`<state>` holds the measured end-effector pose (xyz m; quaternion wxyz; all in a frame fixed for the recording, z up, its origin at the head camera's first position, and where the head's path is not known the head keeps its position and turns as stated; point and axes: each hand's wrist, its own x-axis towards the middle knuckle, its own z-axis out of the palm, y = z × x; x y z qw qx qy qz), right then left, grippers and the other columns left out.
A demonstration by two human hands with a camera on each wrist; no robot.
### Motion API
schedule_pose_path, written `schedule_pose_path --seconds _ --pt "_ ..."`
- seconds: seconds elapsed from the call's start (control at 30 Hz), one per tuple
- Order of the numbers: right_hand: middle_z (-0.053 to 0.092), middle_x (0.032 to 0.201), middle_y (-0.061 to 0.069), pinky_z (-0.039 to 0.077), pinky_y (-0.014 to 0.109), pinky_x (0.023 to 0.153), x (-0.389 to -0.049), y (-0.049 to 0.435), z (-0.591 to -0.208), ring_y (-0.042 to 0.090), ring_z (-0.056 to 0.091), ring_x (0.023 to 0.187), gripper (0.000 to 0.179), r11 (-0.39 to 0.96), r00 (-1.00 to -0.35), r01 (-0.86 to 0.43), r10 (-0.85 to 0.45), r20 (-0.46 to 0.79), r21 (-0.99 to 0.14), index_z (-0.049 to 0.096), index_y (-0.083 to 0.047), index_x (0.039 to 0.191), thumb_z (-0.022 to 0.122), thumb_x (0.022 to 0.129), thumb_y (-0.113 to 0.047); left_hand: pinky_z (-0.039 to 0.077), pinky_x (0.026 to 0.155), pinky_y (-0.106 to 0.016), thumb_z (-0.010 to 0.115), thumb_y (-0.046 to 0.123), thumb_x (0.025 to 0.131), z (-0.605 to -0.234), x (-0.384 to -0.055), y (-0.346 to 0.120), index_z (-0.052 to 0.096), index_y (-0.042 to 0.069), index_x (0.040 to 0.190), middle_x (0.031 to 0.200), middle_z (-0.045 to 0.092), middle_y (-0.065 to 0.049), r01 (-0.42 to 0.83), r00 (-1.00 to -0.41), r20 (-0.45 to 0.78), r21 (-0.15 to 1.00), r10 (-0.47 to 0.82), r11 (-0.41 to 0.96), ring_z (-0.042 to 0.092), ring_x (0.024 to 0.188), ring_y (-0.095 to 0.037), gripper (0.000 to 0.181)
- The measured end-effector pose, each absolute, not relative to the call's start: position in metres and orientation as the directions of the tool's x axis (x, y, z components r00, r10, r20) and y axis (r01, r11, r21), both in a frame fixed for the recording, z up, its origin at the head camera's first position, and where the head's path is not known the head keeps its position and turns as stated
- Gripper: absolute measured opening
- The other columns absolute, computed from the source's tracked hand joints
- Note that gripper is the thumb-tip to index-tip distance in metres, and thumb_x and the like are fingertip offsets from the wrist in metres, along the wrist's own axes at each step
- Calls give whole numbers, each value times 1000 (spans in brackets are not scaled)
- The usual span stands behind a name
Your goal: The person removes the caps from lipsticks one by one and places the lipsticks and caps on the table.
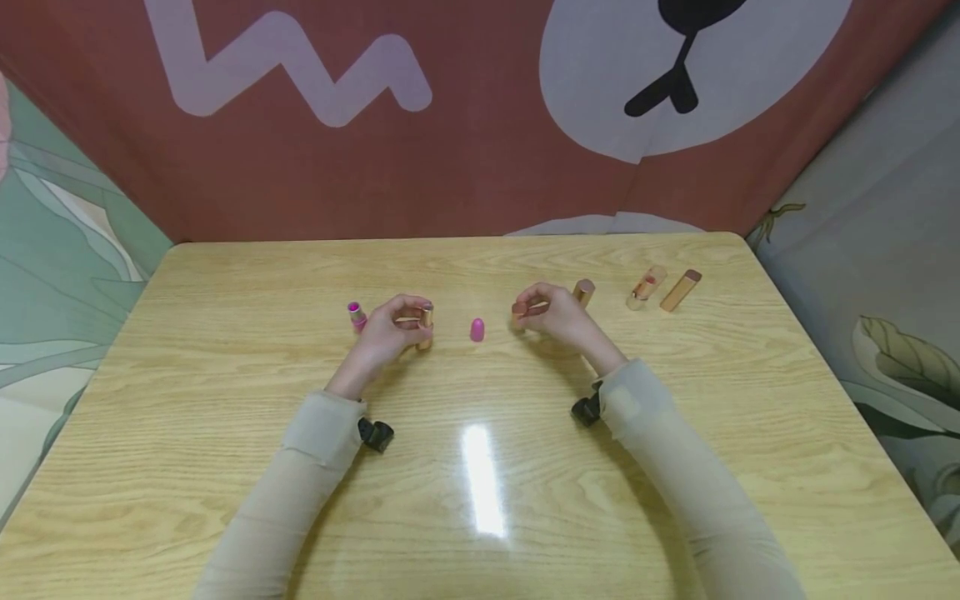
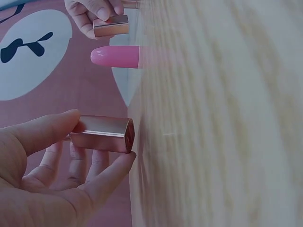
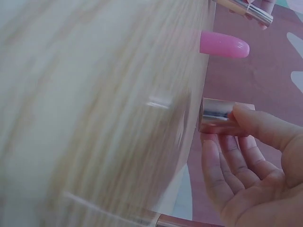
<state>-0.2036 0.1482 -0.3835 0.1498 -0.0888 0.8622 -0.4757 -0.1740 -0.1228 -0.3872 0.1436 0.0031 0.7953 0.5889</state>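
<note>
My left hand [image 1: 386, 333] pinches a gold lipstick tube [image 2: 102, 133] upright, thumb on one side and fingers on the other, its lower end close to the wooden table. My right hand [image 1: 557, 315] grips a shorter gold lipstick cap [image 3: 222, 116] between thumb and fingertips, at or just above the tabletop. Between the hands stands a rounded pink cap [image 1: 477, 330], touched by neither. Just left of my left hand is a pink lipstick tube [image 1: 356, 317] with a silver collar, partly hidden by the hand. Another gold lipstick [image 1: 583, 292] stands behind my right hand, its lower part covered.
Farther right on the wooden table [image 1: 480, 400] are a clear-cased lipstick [image 1: 647, 287] and a slim gold lipstick [image 1: 681, 292] with a brownish top. A reddish-brown cloth [image 1: 465, 175] hangs along the table's far edge. Dark wrist cameras sit at both cuffs.
</note>
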Motion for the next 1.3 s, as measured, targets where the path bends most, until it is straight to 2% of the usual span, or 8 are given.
schedule_pose_path --seconds 0.37,0.57,0.77,1.07,1.3 --pt "61 110 22 50 18 75 -204 148 -382 33 64 103 27 528 -929 14 -308 -207 -849 54 8 111 64 86 6 49 94 -27 63 -2 88 -387 -177 -126 51 1 129 132 52 -20 -186 -957 -244 932 158 311 52 123 -32 44" --pt "59 110 22 52 18 76 -206 148 -385 34 63 105 28 523 -922 32 -313 -227 -852 54 8 111 64 86 6 48 84 -17 63 -2 88 -389 -179 -127 51 0 129 132 52 -19 -197 -957 -250 933 149 302 52 122 -31 43" --pt "58 111 22 52 17 76 -206 148 -386 37 62 107 28 516 -919 50 -312 -242 -855 53 9 112 63 86 8 48 82 -16 63 -2 88 -388 -178 -127 50 2 129 131 52 -16 -210 -953 -264 931 152 300 52 123 -30 43" --pt "58 106 18 52 18 75 -207 147 -387 32 63 102 26 515 -915 56 -315 -250 -855 53 8 110 63 85 8 49 81 -16 64 -2 87 -389 -179 -128 51 0 127 129 53 -18 -203 -956 -255 931 142 305 53 122 -31 42" --pt "57 108 18 51 18 76 -207 147 -388 32 62 104 26 525 -917 58 -309 -254 -849 52 7 111 62 86 8 49 82 -16 63 -2 88 -389 -179 -128 51 -2 125 130 52 -18 -209 -955 -261 929 141 305 53 123 -32 40"
